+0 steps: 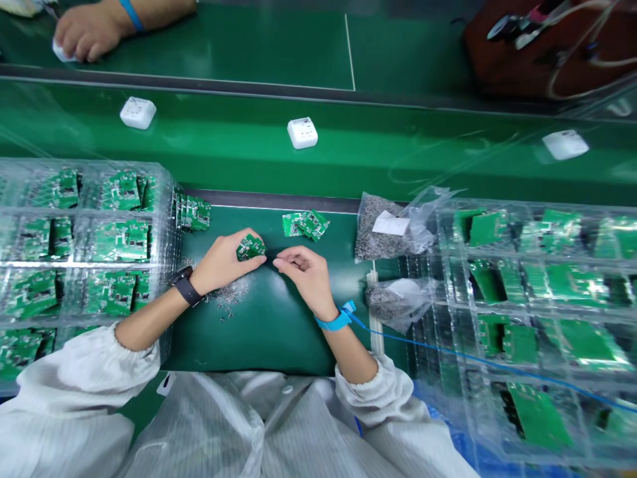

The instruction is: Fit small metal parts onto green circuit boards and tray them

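My left hand [223, 263] holds a green circuit board [251, 247] between thumb and fingers, above the green work mat [279, 318]. Just right of the board is my right hand [304, 271], thumb and index finger pinched together; whatever they hold is too small to make out. A pile of small metal parts [229, 292] lies beneath and beside my left wrist. Two more boards [312, 224] overlap on the mat beyond my right hand. A further stack of boards [194, 212] stands beyond my left hand, against the clear tray.
Clear compartment trays with boards stand at left [162, 252] and right [450, 318]. Bags of small parts [373, 242] lie right of the mat. White housings [302, 133] sit on the green belt [219, 143]. Another person's hand [89, 32] is at top left. A blue cord runs from my right wrist.
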A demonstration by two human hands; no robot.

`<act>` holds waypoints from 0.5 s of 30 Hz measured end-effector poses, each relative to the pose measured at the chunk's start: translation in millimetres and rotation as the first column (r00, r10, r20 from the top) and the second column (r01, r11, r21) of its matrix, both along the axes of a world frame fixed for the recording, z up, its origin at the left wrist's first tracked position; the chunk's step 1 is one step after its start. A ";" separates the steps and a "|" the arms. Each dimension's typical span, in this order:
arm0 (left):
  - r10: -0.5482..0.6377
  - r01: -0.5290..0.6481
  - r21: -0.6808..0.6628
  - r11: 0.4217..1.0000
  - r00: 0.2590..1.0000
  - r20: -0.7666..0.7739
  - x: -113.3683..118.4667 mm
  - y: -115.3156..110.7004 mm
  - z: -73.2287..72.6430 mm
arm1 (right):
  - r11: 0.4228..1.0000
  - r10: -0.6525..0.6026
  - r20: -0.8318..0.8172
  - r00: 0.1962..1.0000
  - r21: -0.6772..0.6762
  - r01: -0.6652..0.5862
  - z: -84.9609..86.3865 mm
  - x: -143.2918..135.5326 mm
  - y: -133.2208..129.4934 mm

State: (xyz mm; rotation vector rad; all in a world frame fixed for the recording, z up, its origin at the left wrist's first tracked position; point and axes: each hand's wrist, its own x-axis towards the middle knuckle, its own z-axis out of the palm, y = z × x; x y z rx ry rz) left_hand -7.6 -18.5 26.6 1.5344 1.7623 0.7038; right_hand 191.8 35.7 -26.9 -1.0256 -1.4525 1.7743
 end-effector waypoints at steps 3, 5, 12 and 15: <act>-0.017 0.017 0.000 1.000 0.999 -0.037 0.1 -0.8 -0.3 | 0.997 0.029 -0.048 0.998 -0.074 -0.032 -3.6 -7.7 4.2; -0.016 0.017 0.006 1.000 0.997 -0.076 -0.4 -1.2 -1.4 | 0.990 0.073 -0.070 0.995 -0.117 -0.080 -5.5 -10.5 5.6; -0.094 0.104 0.006 0.995 0.918 -0.385 -2.4 -3.7 -12.9 | 0.984 0.069 -0.105 0.992 -0.156 -0.085 -13.6 -13.6 5.1; -0.189 0.222 0.016 0.975 0.860 -0.475 -2.6 -4.6 -16.7 | 0.984 0.096 -0.093 0.991 -0.140 -0.109 -14.5 -13.9 3.8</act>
